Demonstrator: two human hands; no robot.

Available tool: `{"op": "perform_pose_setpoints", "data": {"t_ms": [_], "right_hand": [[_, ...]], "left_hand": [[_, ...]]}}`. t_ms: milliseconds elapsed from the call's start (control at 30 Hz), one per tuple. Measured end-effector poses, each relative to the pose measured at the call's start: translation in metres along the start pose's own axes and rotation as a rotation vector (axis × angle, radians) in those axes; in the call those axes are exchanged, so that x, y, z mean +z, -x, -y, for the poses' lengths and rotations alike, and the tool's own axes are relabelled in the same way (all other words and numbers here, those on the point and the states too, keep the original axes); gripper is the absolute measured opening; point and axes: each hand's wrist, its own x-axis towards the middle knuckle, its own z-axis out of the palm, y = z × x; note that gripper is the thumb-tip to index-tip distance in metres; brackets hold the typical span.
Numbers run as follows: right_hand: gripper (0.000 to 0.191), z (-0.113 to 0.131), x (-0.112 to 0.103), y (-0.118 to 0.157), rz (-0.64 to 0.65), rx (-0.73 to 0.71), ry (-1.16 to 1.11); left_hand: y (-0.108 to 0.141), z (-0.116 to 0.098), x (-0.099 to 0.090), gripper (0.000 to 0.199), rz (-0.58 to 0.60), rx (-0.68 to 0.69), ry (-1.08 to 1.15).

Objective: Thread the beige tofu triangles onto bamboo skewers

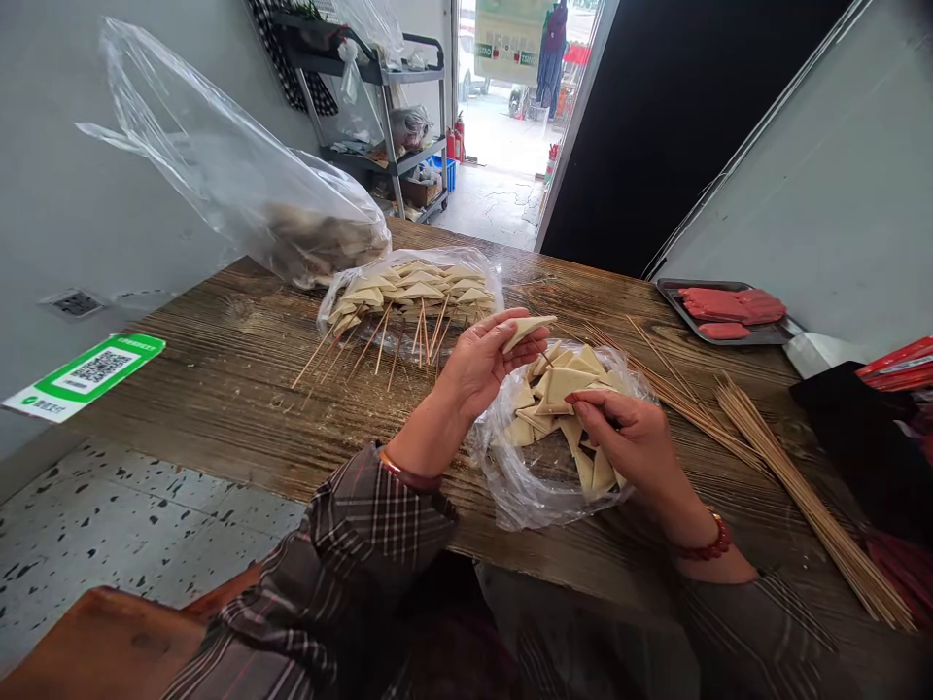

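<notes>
Triangle [531, 331] between left fingers [522, 360]; skewer [544, 355] pinched by right fingers [599, 397].

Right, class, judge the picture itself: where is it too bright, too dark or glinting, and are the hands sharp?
In the head view, daylight washes out parts of the doorway; the black panel shows almost no detail; pale glints streak the tall clear bag; the left hand and right hand look reasonably sharp.
</notes>
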Motion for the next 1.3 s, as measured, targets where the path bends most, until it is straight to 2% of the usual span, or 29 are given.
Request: {"op": "perform_pose_setpoints", "data": {"t_ms": [467,900,1300], "right_hand": [[0.022,-0.003,0.001,0.001,0.009,0.019,0.014],[0.021,-0.003,0.001,0.001,0.005,0.022,0.019],[0.024,0.001,0.004,0.001,0.004,0.101,0.023]], "left_hand": [[-0.001,0.003,0.000,0.020,0.033,0.013,0.018],[-0.002,0.013,0.000,0.032,0.094,0.206,-0.154],[-0.002,0.026,0.003,0.036,0.103,0.277,-0.302]]}}
